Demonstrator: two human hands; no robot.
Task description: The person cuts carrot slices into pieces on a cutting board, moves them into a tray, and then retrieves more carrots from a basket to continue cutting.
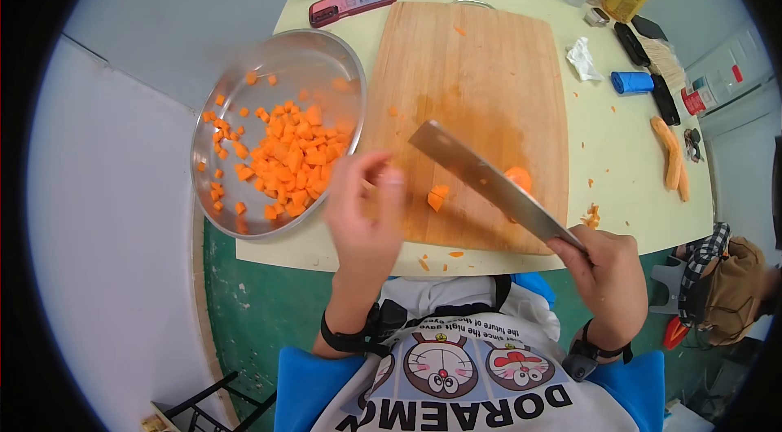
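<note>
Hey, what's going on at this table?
A person holds a cleaver in the right hand over a wooden cutting board, where a few carrot pieces lie. The left hand, blurred, is beside a metal pan of diced carrot. Two peeled carrots lie on the table's right side.

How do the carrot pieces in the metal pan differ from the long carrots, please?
The carrot pieces are small chunks; the long carrots look whole. The pieces lie heaped and scattered in the metal pan, the long carrots side by side on the table. Both are orange.
</note>
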